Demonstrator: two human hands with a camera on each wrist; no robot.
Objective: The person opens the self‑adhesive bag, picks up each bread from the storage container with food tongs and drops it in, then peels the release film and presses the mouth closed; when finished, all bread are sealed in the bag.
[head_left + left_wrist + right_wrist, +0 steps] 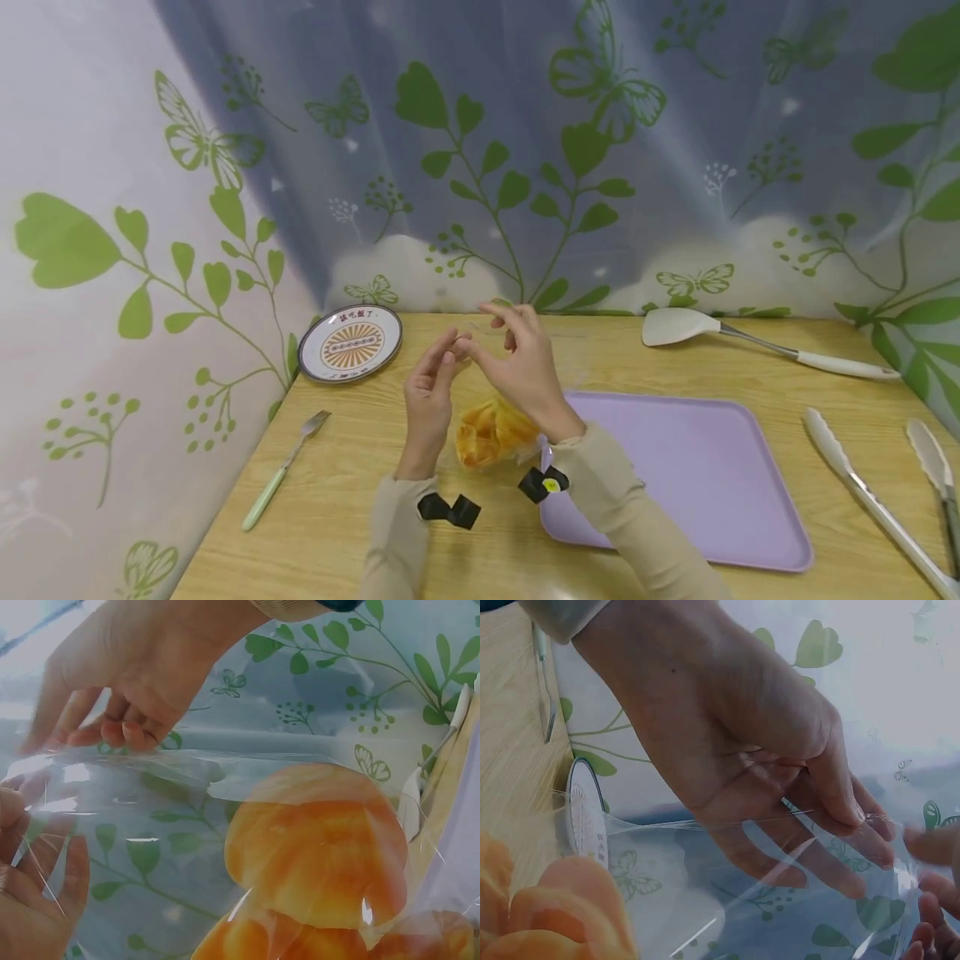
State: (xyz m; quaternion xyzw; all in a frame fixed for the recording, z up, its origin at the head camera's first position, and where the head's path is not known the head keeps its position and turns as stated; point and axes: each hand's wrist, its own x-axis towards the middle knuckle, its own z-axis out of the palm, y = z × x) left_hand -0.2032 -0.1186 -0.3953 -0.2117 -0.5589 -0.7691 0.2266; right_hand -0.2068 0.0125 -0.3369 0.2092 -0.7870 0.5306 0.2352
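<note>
A clear plastic bag (142, 802) with golden-orange bread rolls (491, 433) inside hangs below my hands, over the table. My left hand (430, 396) pinches the bag's upper edge between thumb and fingers; the right wrist view shows its thumb (847, 802) on the film. Beside it, my right hand (521, 358) holds the same edge with thumb and fingertips, the other fingers loosely bent. The two hands almost meet at the bag's mouth. In the left wrist view the rolls (315, 847) fill the lower right, seen through the film.
A lilac tray (690, 475) lies right of the bag. Behind it rests a white spatula (682, 327); metal tongs (862, 483) lie at the far right. A round patterned plate (351, 343) and a green-handled fork (285, 471) are on the left. A printed curtain (487, 167) closes off the back.
</note>
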